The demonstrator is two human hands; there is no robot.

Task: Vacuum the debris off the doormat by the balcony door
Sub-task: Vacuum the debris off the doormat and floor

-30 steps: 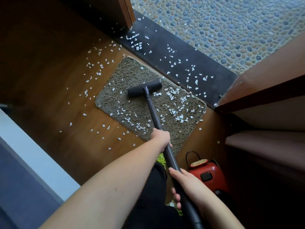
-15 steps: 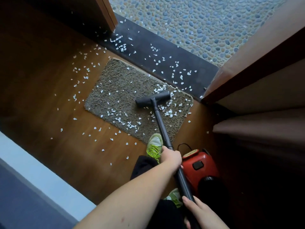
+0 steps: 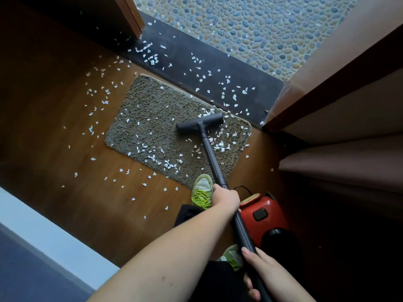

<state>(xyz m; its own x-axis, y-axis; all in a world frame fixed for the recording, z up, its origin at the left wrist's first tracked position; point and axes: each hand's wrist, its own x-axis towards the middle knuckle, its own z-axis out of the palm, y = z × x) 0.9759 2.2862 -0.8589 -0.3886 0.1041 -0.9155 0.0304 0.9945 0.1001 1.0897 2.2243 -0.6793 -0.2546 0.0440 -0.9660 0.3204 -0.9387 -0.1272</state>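
Both hands wrapped on the wand [image 3: 209, 155], left hand [image 3: 225, 198] higher, right hand [image 3: 265, 271] bottom centre; I'd drag the nozzle [image 3: 200, 123] slowly across the doormat [image 3: 152, 118]; shreds [image 3: 169, 163] lift easier that way.

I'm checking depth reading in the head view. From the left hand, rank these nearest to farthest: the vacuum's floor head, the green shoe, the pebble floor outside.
From the left hand:
1. Green shoe, just to its left.
2. Floor head, ahead on the doormat.
3. Pebble floor, beyond the dark threshold.
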